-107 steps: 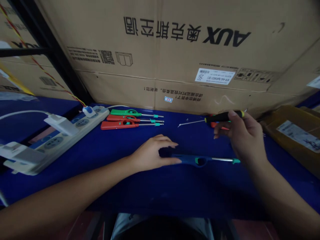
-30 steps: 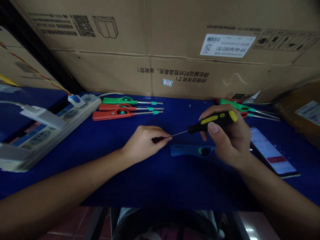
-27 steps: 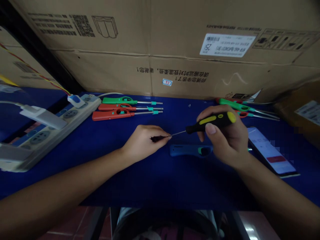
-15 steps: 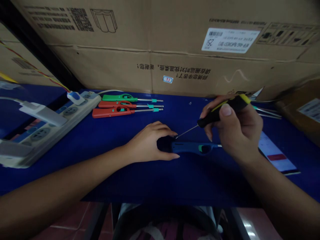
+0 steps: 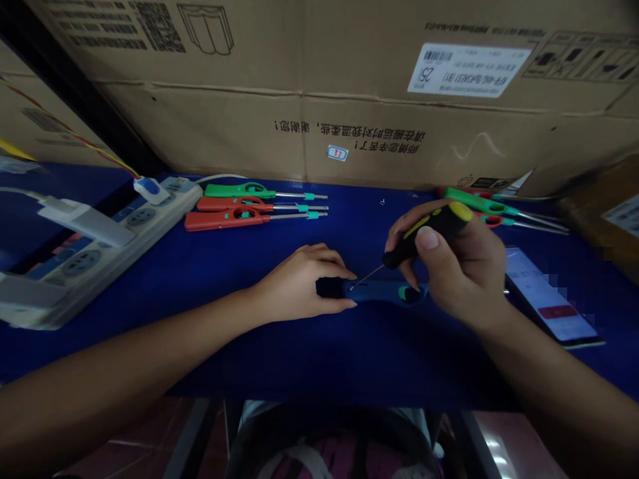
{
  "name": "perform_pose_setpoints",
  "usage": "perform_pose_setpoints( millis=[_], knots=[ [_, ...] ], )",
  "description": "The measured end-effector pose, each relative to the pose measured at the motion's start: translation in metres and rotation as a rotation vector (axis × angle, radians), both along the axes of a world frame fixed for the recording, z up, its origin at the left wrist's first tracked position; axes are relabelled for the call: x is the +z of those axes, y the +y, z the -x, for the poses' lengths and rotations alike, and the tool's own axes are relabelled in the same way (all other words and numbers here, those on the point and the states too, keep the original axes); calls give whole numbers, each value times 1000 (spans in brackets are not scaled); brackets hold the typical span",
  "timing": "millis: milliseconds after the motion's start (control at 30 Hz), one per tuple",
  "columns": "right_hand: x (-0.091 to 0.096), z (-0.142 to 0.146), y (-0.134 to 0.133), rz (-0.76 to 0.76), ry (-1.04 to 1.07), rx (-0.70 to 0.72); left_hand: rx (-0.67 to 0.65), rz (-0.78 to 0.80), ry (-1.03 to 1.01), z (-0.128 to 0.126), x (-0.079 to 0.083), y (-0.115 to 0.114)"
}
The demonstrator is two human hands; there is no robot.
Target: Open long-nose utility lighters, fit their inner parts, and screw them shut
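A blue long-necked gas lighter (image 5: 377, 291) lies flat on the blue table, its handle end toward the left. My left hand (image 5: 304, 283) grips that handle end between thumb and fingers. In my right hand (image 5: 456, 266) is a screwdriver (image 5: 424, 233) with a black and yellow handle, wrapped by the fingers. Its thin shaft slants down to the left, and the tip is at the lighter's handle end, close to my left fingertips. The lighter's metal neck is mostly hidden behind my right hand.
Green and red lighters (image 5: 227, 219) lie at the back left, beside a power strip (image 5: 104, 259) with plugs. More lighters (image 5: 479, 201) lie at the back right. A phone (image 5: 554, 299) with its screen lit rests right of my right hand. A large cardboard box (image 5: 249, 140) stands behind.
My right hand has moved left and slightly down with the screwdriver, whose tip has shifted from the lighter's upper edge onto its handle. My left hand stays nearly in place.
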State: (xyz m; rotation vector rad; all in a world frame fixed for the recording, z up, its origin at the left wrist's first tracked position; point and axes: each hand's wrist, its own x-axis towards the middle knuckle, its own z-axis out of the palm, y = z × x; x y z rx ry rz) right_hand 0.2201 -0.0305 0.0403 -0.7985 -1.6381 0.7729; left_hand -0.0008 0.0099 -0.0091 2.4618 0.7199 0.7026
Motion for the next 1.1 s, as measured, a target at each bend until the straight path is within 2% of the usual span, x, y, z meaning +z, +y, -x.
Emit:
perform_pose_setpoints(
  millis=[333, 767, 933, 1033, 1100],
  knots=[
    [0, 1, -1, 2, 13, -6, 1, -6, 25, 0, 1, 0],
    [-6, -2, 2, -49, -77, 35, -13, -29, 9, -1, 0, 0],
    [-9, -1, 4, -55, -36, 55, -9, -29, 14, -1, 1, -1],
    [-5, -5, 4, -78, -72, 101, -12, -28, 16, 0, 1, 0],
    [1, -8, 2, -27, -113, 165, -14, -22, 12, 0, 1, 0]
  ],
)
